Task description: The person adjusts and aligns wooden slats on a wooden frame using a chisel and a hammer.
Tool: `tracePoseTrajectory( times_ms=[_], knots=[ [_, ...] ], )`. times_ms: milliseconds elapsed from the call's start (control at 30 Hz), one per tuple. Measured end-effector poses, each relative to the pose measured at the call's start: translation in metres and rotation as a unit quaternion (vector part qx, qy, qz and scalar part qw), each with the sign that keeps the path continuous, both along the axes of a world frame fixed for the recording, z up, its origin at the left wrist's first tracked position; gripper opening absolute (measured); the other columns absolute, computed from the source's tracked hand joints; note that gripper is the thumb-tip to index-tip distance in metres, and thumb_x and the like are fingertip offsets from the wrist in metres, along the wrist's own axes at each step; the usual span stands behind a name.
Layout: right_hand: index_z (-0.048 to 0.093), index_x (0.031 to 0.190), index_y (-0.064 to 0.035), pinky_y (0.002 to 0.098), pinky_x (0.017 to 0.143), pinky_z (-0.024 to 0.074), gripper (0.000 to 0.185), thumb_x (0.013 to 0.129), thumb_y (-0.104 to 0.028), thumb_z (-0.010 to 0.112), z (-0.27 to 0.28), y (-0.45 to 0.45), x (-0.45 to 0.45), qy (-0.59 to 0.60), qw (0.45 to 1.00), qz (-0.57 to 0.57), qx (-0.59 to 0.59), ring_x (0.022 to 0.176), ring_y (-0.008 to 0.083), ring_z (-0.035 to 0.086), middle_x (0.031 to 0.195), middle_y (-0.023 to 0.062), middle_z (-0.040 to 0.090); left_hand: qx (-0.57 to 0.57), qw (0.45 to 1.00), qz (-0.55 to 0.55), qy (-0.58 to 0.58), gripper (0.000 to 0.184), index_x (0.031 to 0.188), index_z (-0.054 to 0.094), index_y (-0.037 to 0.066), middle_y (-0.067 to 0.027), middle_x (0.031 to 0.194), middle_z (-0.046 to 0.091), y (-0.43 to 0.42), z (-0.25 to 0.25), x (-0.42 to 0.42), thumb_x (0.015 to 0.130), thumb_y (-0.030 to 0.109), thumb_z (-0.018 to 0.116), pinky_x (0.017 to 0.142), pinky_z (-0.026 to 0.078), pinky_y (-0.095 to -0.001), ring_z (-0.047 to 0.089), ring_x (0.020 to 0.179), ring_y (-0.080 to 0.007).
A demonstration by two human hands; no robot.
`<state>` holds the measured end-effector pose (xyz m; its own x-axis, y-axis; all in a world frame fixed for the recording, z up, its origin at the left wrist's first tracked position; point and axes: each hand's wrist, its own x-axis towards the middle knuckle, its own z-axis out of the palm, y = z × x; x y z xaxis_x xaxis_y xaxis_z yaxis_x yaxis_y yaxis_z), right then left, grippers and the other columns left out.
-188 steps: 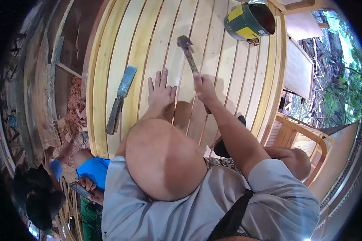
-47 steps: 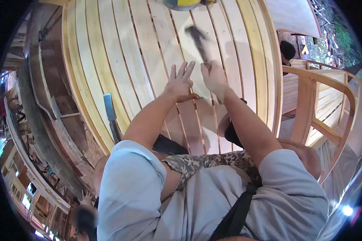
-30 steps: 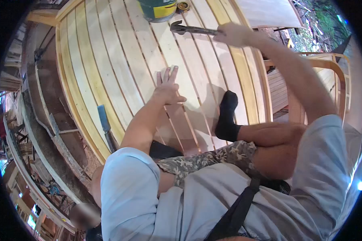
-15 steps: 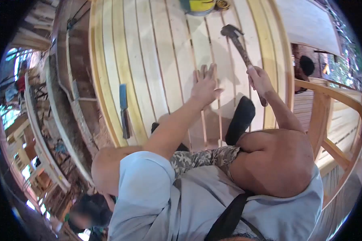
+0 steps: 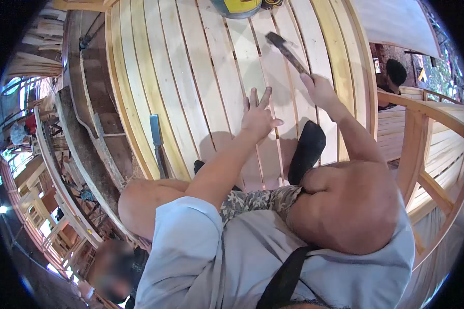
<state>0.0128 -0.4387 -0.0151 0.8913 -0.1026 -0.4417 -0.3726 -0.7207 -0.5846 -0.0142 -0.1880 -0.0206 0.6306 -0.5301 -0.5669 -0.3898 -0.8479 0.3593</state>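
My right hand (image 5: 322,92) is wrapped round the handle of a hammer (image 5: 293,61), whose head, slightly blurred, hangs over the pale wooden slats (image 5: 191,87). To its left, my left hand (image 5: 259,119) has its fingers stretched and spread low over the slats, with nothing visible in them. Whether those fingertips touch the wood I cannot tell. A chisel (image 5: 156,139) lies on the slats left of my left forearm, its blade pointing away from me. My black-socked foot (image 5: 308,152) rests on the slats below my right hand.
A yellow and grey container (image 5: 241,7) and a tape measure (image 5: 271,4) sit at the far end. Raised frame edges (image 5: 363,56) border the slats. On the right stands a wooden frame with an armrest (image 5: 423,110); people are at the right and lower left.
The hammer and my right hand have moved left, closer to my left hand. My left hand's fingers have spread apart more. The whole view has shifted a little.
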Motion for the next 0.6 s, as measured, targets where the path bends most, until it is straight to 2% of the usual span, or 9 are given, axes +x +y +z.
tracePoseTrajectory(
  times_ms=[67, 167, 267, 300, 367, 433, 500, 533, 600],
  knots=[
    [0.069, 0.097, 0.0074, 0.0421, 0.068, 0.0491, 0.056, 0.103, -0.046, 0.052, 0.02, 0.01, 0.013, -0.042, 0.998, -0.037, 0.014, 0.069, 0.0288, 0.062, 0.073, 0.0242, 0.063, -0.03, 0.999, 0.0, -0.036, 0.068, 0.103, 0.078, 0.001, -0.0099, 0.17, 0.014, 0.005, -0.017, -0.003, 0.085, 0.065, 0.064, 0.12, 0.013, -0.0657, 0.006, 0.153, -0.049],
    [0.068, 0.098, 0.0075, 0.0422, 0.068, 0.0489, 0.054, 0.104, -0.043, 0.051, 0.058, 0.018, -0.002, -0.115, 0.981, -0.05, 0.146, 0.069, 0.0292, 0.062, 0.073, 0.025, 0.063, -0.062, 0.994, -0.007, -0.087, 0.068, 0.098, 0.08, 0.002, -0.0116, 0.17, 0.012, 0.011, -0.028, -0.011, 0.086, 0.067, 0.062, 0.119, 0.015, -0.0671, 0.007, 0.152, -0.0512],
    [0.066, 0.097, 0.0072, 0.0419, 0.066, 0.0478, 0.055, 0.103, -0.045, 0.051, 0.023, 0.003, -0.027, -0.193, 0.962, -0.002, 0.195, 0.066, 0.0263, 0.059, 0.07, 0.022, 0.059, -0.059, 0.994, -0.004, -0.087, 0.067, 0.098, 0.08, 0.003, -0.0116, 0.169, 0.013, 0.01, -0.023, -0.012, 0.087, 0.066, 0.061, 0.119, 0.015, -0.0673, 0.007, 0.152, -0.0513],
    [0.066, 0.097, 0.0072, 0.0419, 0.066, 0.0478, 0.055, 0.103, -0.045, 0.051, 0.014, 0.004, -0.026, -0.196, 0.962, 0.002, 0.191, 0.066, 0.0263, 0.059, 0.07, 0.022, 0.059, -0.05, 0.996, -0.005, -0.071, 0.067, 0.099, 0.08, 0.003, -0.0116, 0.169, 0.013, 0.009, -0.021, -0.01, 0.087, 0.066, 0.061, 0.119, 0.015, -0.0674, 0.007, 0.152, -0.0512],
    [0.064, 0.093, 0.0061, 0.0401, 0.063, 0.0464, 0.056, 0.103, -0.048, 0.05, -0.004, 0.001, -0.005, -0.008, 0.999, -0.05, 0.021, 0.063, 0.0218, 0.055, 0.066, 0.0156, 0.056, -0.045, 0.997, -0.007, -0.062, 0.066, 0.1, 0.08, 0.003, -0.0115, 0.169, 0.013, 0.008, -0.014, -0.004, 0.087, 0.065, 0.061, 0.119, 0.015, -0.0673, 0.007, 0.152, -0.0513],
    [0.063, 0.094, 0.0047, 0.0386, 0.063, 0.0466, 0.055, 0.103, -0.048, 0.049, 0.01, 0.001, 0.012, -0.038, 0.998, -0.025, -0.03, 0.062, 0.0191, 0.054, 0.066, 0.0103, 0.055, -0.033, 0.998, -0.011, -0.046, 0.066, 0.101, 0.08, 0.003, -0.0114, 0.169, 0.013, 0.006, -0.018, -0.002, 0.088, 0.065, 0.061, 0.119, 0.015, -0.0672, 0.006, 0.152, -0.0513],
    [0.064, 0.094, 0.0044, 0.0389, 0.065, 0.0481, 0.054, 0.104, -0.045, 0.047, 0.047, 0.01, 0.003, -0.042, 0.988, -0.108, 0.098, 0.064, 0.0199, 0.056, 0.067, 0.0096, 0.057, -0.054, 0.996, -0.005, -0.066, 0.066, 0.101, 0.08, 0.003, -0.0109, 0.169, 0.013, 0.01, -0.023, -0.009, 0.087, 0.065, 0.062, 0.12, 0.015, -0.0669, 0.006, 0.152, -0.051],
    [0.063, 0.09, 0.0031, 0.0395, 0.065, 0.0479, 0.052, 0.105, -0.043, 0.045, 0.051, 0.01, -0.004, -0.098, 0.984, -0.089, 0.12, 0.064, 0.0186, 0.055, 0.067, 0.0081, 0.057, -0.054, 0.996, -0.006, -0.066, 0.066, 0.101, 0.08, 0.003, -0.0109, 0.169, 0.013, 0.01, -0.022, -0.009, 0.087, 0.065, 0.062, 0.12, 0.015, -0.0669, 0.006, 0.152, -0.051],
    [0.063, 0.09, 0.0037, 0.0405, 0.066, 0.048, 0.052, 0.105, -0.043, 0.045, 0.025, 0.008, -0.017, -0.146, 0.975, -0.077, 0.147, 0.064, 0.0216, 0.056, 0.067, 0.0102, 0.057, -0.049, 0.997, 0.0, -0.056, 0.066, 0.102, 0.08, 0.004, -0.0105, 0.17, 0.012, 0.009, -0.02, -0.009, 0.086, 0.066, 0.063, 0.12, 0.015, -0.0665, 0.005, 0.152, -0.0506]
  ],
)
